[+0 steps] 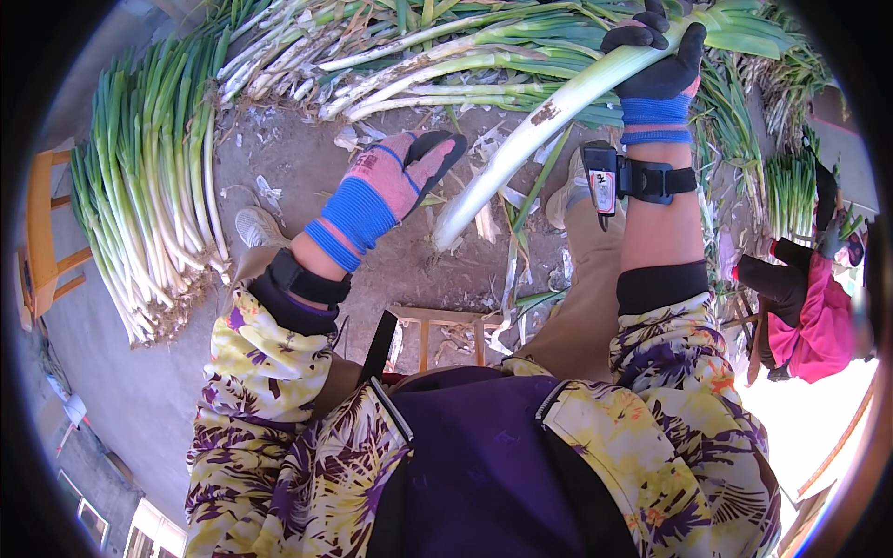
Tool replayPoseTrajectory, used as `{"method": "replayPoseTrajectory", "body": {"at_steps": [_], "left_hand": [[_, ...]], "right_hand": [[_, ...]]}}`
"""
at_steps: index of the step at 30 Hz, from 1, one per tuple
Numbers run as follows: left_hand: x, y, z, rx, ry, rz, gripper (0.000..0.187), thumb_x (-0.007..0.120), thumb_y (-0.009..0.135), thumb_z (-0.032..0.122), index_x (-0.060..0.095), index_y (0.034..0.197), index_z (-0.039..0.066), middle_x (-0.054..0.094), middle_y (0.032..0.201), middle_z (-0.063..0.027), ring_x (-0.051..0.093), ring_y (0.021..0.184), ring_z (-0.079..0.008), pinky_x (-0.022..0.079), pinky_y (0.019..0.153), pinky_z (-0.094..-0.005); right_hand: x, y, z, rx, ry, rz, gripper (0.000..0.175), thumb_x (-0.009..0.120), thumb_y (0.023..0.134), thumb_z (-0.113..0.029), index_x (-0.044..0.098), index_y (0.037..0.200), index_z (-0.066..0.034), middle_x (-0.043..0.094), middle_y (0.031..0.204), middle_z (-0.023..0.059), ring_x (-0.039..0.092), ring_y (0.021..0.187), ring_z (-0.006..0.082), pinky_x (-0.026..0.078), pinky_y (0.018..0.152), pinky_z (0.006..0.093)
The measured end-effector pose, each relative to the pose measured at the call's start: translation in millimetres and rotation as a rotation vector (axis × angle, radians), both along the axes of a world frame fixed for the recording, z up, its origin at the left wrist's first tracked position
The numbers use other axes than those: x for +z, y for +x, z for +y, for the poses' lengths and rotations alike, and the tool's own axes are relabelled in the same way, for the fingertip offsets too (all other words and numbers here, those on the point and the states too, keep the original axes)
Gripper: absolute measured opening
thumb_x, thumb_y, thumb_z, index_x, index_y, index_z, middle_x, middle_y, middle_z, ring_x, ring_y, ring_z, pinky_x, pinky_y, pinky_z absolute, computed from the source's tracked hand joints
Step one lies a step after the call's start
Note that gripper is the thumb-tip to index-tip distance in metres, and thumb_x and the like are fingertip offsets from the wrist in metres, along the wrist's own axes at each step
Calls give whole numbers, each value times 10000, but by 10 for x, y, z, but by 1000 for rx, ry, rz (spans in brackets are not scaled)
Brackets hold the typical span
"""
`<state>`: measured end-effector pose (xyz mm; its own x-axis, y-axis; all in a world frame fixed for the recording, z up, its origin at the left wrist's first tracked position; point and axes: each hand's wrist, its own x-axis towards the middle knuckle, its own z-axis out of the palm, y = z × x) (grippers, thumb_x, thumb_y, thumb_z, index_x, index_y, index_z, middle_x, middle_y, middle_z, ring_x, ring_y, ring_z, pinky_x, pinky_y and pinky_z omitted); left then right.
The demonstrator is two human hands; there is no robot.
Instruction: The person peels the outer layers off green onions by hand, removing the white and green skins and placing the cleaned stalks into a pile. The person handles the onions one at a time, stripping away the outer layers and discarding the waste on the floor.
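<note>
My right hand point(659, 63), in a black-palmed glove with a blue cuff, grips a thick green onion point(530, 129) near its green top. The white stem slants down to the left, its root end low over the littered ground, with a brown patch midway. My left hand point(404, 171), in a pink, blue and black glove, is left of the stem and apart from it. Its fingers are bent together; whether anything is between them cannot be seen. Beyond both hands, a heap of loose green onions point(446, 63) lies across the ground.
Upright green onions point(150, 195) stand bunched at left, beside a wooden chair point(43, 234). A wooden stool point(446, 317) is between my legs. Peeled skins and leaves litter the ground point(307, 160). Another person in pink point(813, 321) sits at right, near another onion bunch point(790, 195).
</note>
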<state>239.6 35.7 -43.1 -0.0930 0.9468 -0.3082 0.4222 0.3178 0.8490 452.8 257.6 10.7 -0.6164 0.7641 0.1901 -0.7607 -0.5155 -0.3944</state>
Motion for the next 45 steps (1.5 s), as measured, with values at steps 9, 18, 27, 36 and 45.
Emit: {"method": "replayPoseTrajectory", "body": {"at_steps": [9,18,27,36,45], "left_hand": [[248,122,-15,-262,-20,-85,332,570,817,334,634,973,48,597,784,-147,554,720,-257,441,665,-319],[226,42,-28,-126,-13,25,348,609,778,359,645,894,33,614,751,-171,581,690,-303,458,641,-344],[-74,-147,-115,-223,66,201,439,595,790,385,561,1098,75,589,996,-199,567,902,-330,448,780,-351],[-139,-144,-211,-396,646,177,435,492,815,44,445,1245,87,536,1084,-186,557,922,-343,453,817,-338],[-249,-132,-274,-624,552,137,345,453,879,71,460,1223,53,553,1090,-144,553,977,-247,425,873,-290]], "right_hand": [[-19,92,27,-46,-26,-10,468,519,840,-441,565,1066,-34,559,694,-22,515,601,113,462,641,244],[-95,173,67,-66,36,-68,479,519,833,-457,568,1067,-42,570,674,-18,546,633,133,463,638,244],[-95,369,166,38,113,-49,500,504,840,-464,552,1097,-38,562,704,-24,538,679,124,448,687,250],[-122,365,162,31,43,-3,508,524,831,-447,544,1109,-22,550,721,-38,527,673,110,448,680,243],[-72,563,228,-124,-108,6,565,523,803,-457,535,1034,59,507,688,-16,483,603,127,425,636,281]]}}
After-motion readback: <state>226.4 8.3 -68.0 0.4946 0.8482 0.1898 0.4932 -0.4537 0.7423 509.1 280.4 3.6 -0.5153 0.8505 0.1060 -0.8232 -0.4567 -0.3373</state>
